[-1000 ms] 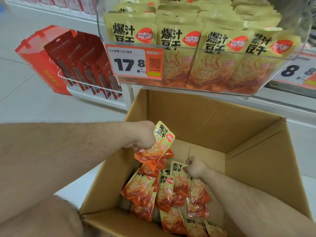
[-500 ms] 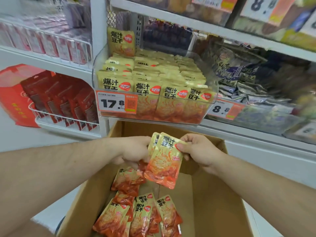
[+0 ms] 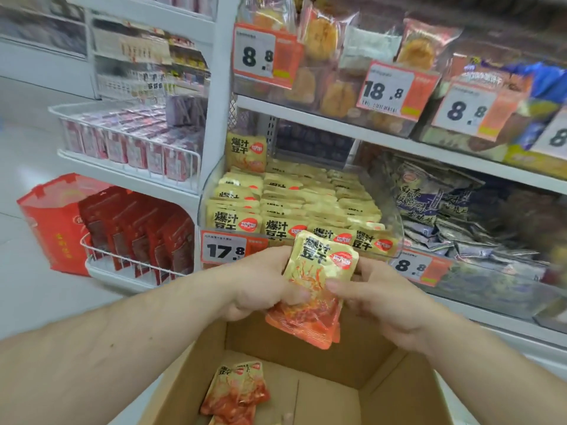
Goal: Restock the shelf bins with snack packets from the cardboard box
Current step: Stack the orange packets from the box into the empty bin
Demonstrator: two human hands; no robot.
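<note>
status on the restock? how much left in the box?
Done: the clear bin above the 17.8 price tag already looks packed with yellow packets. In hand: left hand and right hand together hold a small stack of packets just below the bin. Left: a few packets lie in the cardboard box; its near end is out of view.

Pretty clearly a shop, a snack aisle in a small grocery or convenience store. White metal shelves [image 3: 337, 107] run in tiers, packed with bagged snacks in clear bins [image 3: 395, 228], and orange-and-white price tags [image 3: 228, 250] reading 17.8, 8.8 and 18.8 clip onto the fronts. Wire racks [image 3: 129, 262] of red packets sit at the left, above a pale tiled floor [image 3: 27, 289].
</note>
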